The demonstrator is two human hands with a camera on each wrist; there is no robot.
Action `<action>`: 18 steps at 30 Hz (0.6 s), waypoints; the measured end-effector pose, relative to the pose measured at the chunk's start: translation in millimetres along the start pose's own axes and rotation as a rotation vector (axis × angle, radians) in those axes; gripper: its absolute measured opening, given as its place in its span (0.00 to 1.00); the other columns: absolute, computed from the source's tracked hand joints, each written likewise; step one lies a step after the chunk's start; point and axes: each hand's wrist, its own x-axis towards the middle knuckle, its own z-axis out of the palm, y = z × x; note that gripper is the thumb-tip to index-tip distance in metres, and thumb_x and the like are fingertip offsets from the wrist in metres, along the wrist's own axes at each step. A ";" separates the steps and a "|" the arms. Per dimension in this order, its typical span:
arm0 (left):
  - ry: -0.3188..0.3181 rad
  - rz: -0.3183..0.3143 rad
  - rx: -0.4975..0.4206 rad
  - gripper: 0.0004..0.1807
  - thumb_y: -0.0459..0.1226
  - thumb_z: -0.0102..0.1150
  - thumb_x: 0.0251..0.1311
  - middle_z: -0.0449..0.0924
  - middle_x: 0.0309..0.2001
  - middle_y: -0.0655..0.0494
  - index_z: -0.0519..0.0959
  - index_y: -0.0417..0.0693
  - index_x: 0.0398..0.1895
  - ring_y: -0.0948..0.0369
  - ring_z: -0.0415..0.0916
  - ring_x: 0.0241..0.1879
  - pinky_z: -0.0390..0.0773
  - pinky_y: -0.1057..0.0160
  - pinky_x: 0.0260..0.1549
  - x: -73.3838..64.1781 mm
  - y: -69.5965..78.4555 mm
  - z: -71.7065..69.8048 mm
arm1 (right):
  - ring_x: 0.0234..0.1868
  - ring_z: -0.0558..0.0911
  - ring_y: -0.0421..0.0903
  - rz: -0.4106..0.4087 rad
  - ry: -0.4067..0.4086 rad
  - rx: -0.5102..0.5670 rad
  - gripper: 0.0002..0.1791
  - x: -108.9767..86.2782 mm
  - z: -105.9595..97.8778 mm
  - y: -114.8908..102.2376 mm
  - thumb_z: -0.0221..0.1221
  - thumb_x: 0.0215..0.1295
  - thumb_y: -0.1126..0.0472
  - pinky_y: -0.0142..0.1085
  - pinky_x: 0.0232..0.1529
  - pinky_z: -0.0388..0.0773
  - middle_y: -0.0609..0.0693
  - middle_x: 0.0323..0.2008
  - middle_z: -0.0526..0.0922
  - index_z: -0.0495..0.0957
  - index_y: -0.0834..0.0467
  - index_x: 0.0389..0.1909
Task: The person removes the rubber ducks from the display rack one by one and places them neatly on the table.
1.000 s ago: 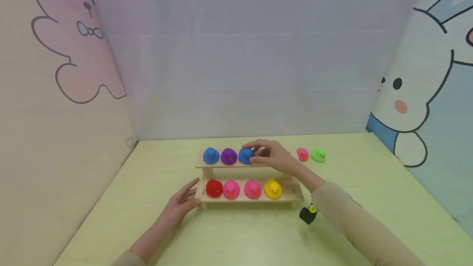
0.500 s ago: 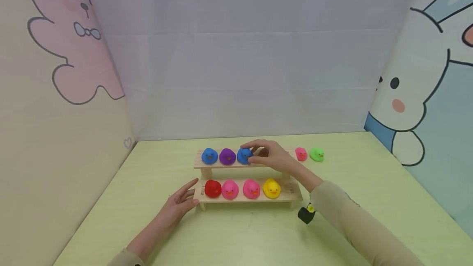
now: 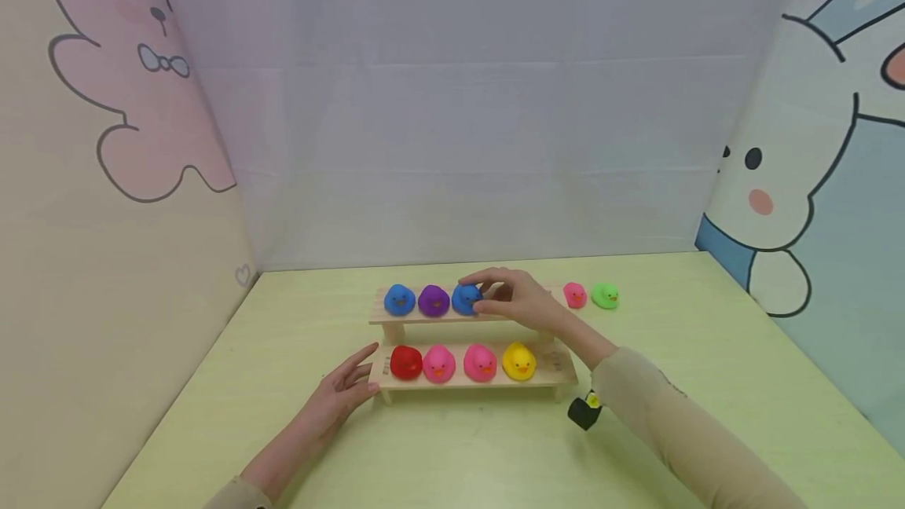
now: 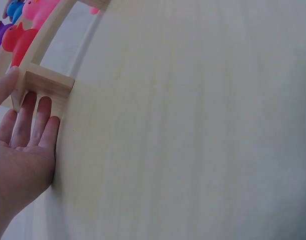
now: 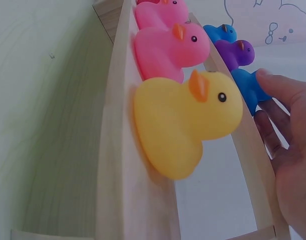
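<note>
On the upper step of the wooden rack (image 3: 424, 320), my right hand (image 3: 514, 295) pinches a blue rubber duck (image 3: 464, 299) between thumb and fingers; the right wrist view shows the thumb on that duck (image 5: 247, 87). To its left sit a purple duck (image 3: 434, 301) and another blue duck (image 3: 399, 300). My left hand (image 3: 339, 389) touches the left end of the lower step (image 3: 452, 384) with its fingers extended. In the left wrist view, its thumb lies on the step's end. The lower step carries a red duck (image 3: 406, 363), two pink ducks (image 3: 480, 363) and a yellow duck (image 3: 519, 361).
A small pink duck (image 3: 575, 295) and a green duck (image 3: 605, 296) stand right of the upper step. A black cube-shaped object (image 3: 584, 413) with a yellow part shows by the right sleeve. Cloth walls (image 3: 424, 140) enclose the table (image 3: 438, 454) at back and sides.
The head view has shifted slightly, so everything appears a little further left. Both hands keep their places at the rack, and the ducks stay where they were.
</note>
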 end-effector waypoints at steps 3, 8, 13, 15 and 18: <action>-0.004 -0.001 -0.004 0.39 0.36 0.63 0.62 0.68 0.64 0.41 0.58 0.53 0.75 0.49 0.71 0.60 0.64 0.53 0.63 -0.5 0.0 -0.5 | 0.40 0.81 0.49 0.002 0.000 0.003 0.22 -0.2 0.7 -0.4 0.64 0.64 0.61 0.41 0.45 0.80 0.50 0.45 0.78 0.77 0.50 0.60; -0.014 0.001 -0.009 0.39 0.36 0.63 0.63 0.68 0.64 0.41 0.58 0.54 0.75 0.50 0.71 0.60 0.64 0.54 0.63 -0.2 -0.9 -1.5 | 0.40 0.81 0.49 0.008 0.002 0.005 0.22 -0.6 1.1 -1.1 0.64 0.64 0.61 0.41 0.45 0.80 0.50 0.46 0.78 0.77 0.50 0.60; -0.017 0.003 -0.009 0.39 0.35 0.63 0.63 0.68 0.64 0.41 0.58 0.54 0.75 0.50 0.71 0.60 0.64 0.54 0.63 0.4 -2.6 -2.2 | 0.40 0.81 0.49 0.009 0.002 0.012 0.22 -0.8 0.9 -1.2 0.64 0.65 0.61 0.41 0.46 0.80 0.50 0.46 0.78 0.77 0.50 0.60; -0.017 0.005 -0.007 0.39 0.35 0.62 0.63 0.67 0.64 0.41 0.58 0.54 0.75 0.50 0.71 0.60 0.63 0.53 0.63 0.5 -3.0 -2.3 | 0.40 0.81 0.49 0.011 0.001 0.015 0.22 -0.7 0.8 -0.9 0.64 0.65 0.61 0.41 0.46 0.80 0.50 0.46 0.78 0.77 0.50 0.60; -0.018 0.008 -0.005 0.39 0.35 0.62 0.63 0.67 0.64 0.41 0.58 0.55 0.75 0.51 0.71 0.60 0.63 0.52 0.64 0.5 -3.3 -2.2 | 0.41 0.81 0.49 0.013 0.002 0.014 0.22 -0.4 0.9 -0.2 0.64 0.65 0.61 0.41 0.46 0.80 0.50 0.46 0.78 0.77 0.50 0.60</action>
